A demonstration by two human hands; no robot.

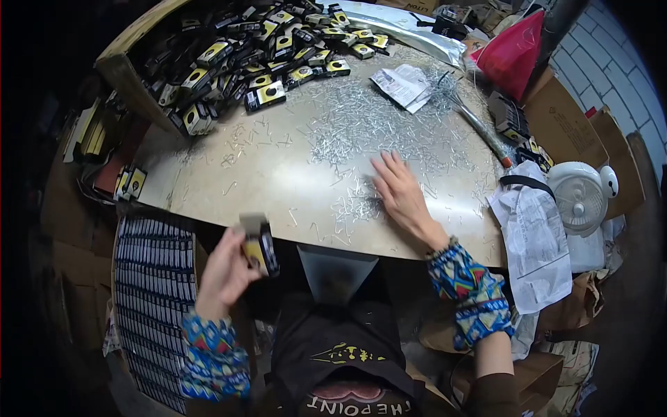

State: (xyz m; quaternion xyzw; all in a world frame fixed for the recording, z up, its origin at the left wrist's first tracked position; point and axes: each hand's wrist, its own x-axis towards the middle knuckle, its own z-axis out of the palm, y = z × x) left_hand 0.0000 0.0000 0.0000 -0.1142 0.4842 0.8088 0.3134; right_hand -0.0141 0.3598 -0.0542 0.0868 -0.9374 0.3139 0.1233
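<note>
My left hand (226, 270) grips a small black and yellow cardboard box (263, 251) just off the table's near edge. The box stands roughly upright, and its top flap looks raised, though blurred. Over the metal tabletop (201, 182), my right hand (404, 201) lies with its fingers stretched out on the near part of a spread of small silvery wire hooks (351, 125). Whether any hook is under its fingertips is hidden. A few S-shaped hooks lie singly to the left.
Many similar black and yellow boxes (267, 93) are heaped at the far left behind a wooden board (132, 76). A carton of packed boxes (154, 271) stands low left. Crumpled paper (405, 87), a wire whisk-like tool (479, 127) and a white fan (580, 198) are toward the right.
</note>
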